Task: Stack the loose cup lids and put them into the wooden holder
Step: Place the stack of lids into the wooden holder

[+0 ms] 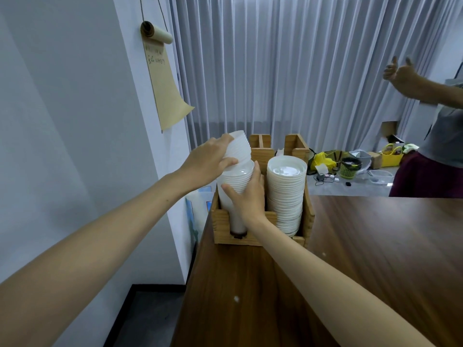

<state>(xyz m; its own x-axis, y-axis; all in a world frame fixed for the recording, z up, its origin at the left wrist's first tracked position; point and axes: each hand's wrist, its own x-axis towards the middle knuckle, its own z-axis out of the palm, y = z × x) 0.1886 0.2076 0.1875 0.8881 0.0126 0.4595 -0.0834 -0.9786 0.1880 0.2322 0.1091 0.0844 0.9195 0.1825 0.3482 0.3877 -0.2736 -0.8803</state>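
As left hand (208, 159) grips ribbed lids (239, 149), wooden holder (220, 221) stands boxy

Grey curtain (288, 71), hanging paper scroll (162, 81), wooden table (375, 246), green basket (349, 167), person (443, 136) at right

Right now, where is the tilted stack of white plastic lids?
Head view, left of centre: the left hand grips the tilted lid stack above the white stack that the right hand holds in the left compartment of the wooden holder.

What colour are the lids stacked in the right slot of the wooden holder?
White. The lid stack shows best in the head view.
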